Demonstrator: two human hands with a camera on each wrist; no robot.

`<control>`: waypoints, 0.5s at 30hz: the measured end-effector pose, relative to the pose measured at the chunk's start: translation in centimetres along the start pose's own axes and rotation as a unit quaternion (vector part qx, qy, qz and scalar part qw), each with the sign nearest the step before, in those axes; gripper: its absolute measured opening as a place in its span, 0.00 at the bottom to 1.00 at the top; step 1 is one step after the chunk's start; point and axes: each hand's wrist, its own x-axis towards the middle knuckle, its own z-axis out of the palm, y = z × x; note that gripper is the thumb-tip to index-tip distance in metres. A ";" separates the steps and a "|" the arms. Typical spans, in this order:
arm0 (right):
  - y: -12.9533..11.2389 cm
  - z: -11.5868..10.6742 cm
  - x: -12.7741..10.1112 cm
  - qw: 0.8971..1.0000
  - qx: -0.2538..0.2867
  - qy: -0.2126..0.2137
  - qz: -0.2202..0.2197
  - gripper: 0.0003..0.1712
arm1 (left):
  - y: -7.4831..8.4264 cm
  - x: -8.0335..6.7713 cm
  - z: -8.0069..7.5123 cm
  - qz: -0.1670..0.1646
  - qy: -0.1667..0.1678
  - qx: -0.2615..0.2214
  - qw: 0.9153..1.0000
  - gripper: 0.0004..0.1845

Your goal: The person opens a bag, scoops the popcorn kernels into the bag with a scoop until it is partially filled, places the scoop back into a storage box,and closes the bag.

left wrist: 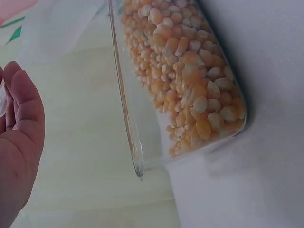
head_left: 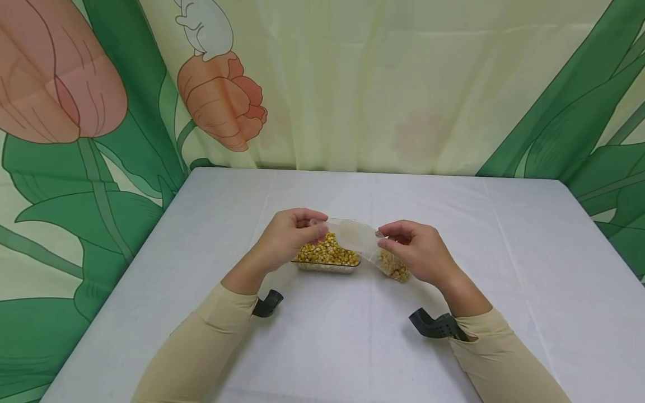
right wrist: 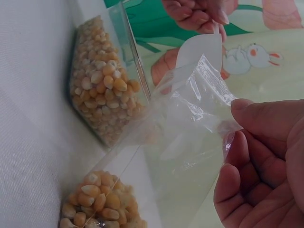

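My left hand (head_left: 282,238) pinches the thin handle of a whitish, translucent scoop (head_left: 355,235). The scoop's bowl points right, at the mouth of a clear plastic bag (right wrist: 185,118), and overlaps the bag in the right wrist view. With thumb and fingers, my right hand (head_left: 420,252) pinches the bag's upper edge. Corn kernels (right wrist: 102,199) fill the bottom of the bag, low near the table. Left of the bag, beneath the scoop and left hand, a clear rectangular container (head_left: 327,268) holds many more yellow corn kernels (left wrist: 190,80).
Everything stands on a table with a white cloth (head_left: 201,336). Behind it hangs a pale curtain (head_left: 363,101) printed with tulips, leaves and a rabbit. A black wrist mount (head_left: 268,304) sits at the left cuff, another black mount (head_left: 435,326) at the right cuff.
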 end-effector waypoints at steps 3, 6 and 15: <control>-0.1 0.0 0.0 1.000 -0.003 0.000 0.001 0.11 | 0.0 -0.1 -0.1 -0.002 0.000 0.004 1.000 0.14; -0.1 0.0 -0.1 1.000 0.002 0.000 0.002 0.11 | 0.0 -0.1 -0.1 -0.004 -0.001 0.006 1.000 0.14; -0.2 0.0 -0.1 1.000 0.016 0.001 0.000 0.11 | 0.1 -0.2 -0.3 -0.009 -0.003 0.014 1.000 0.14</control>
